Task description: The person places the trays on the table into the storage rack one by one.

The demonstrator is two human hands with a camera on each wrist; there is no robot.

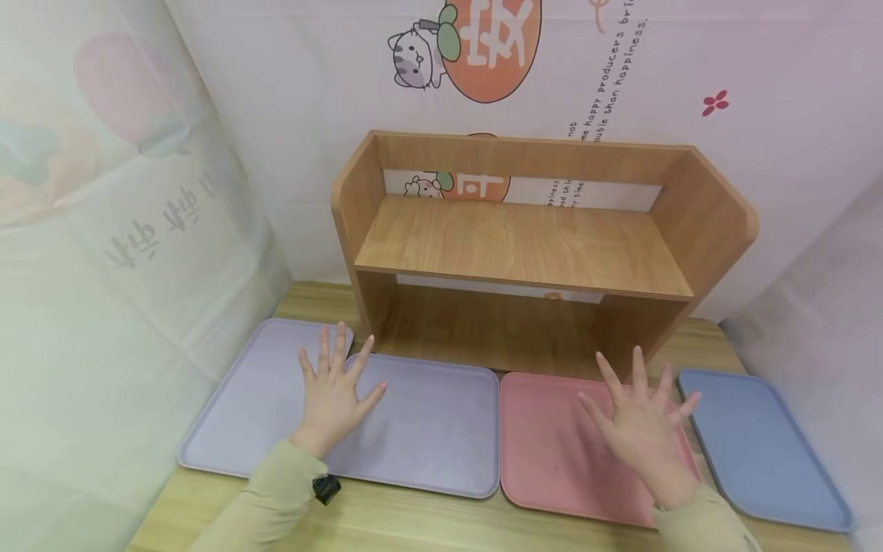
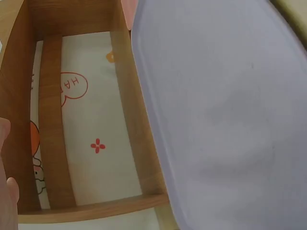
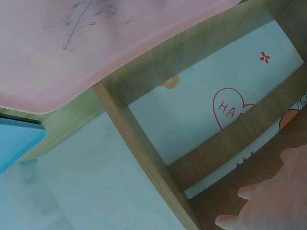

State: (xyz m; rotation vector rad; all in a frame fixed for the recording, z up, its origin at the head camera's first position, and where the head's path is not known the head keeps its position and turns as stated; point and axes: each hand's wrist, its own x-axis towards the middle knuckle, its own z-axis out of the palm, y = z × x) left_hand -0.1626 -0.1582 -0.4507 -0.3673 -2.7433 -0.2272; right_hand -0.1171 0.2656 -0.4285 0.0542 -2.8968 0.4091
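Observation:
My left hand [image 1: 333,399] is held with fingers spread and straight above two lavender trays, overlapping the left end of the middle lavender tray [image 1: 434,422] and the edge of the far-left lavender tray [image 1: 241,399]. My right hand [image 1: 641,429] spreads its fingers over the pink tray [image 1: 545,445]. Neither hand holds anything. Behind the trays stands a two-tier wooden shelf [image 1: 510,241] with nothing on its boards. The left wrist view catches only the fingertips [image 2: 9,191] at its left edge. In the right wrist view, part of the right hand's fingers [image 3: 278,196] shows at lower right.
A blue tray [image 1: 766,452] lies at the right end of the wooden table [image 1: 386,521]. White printed cloth [image 1: 290,92] hangs behind the shelf and along both sides. A small black device [image 1: 326,487] sits at the left wrist. Dark marks streak the pink tray.

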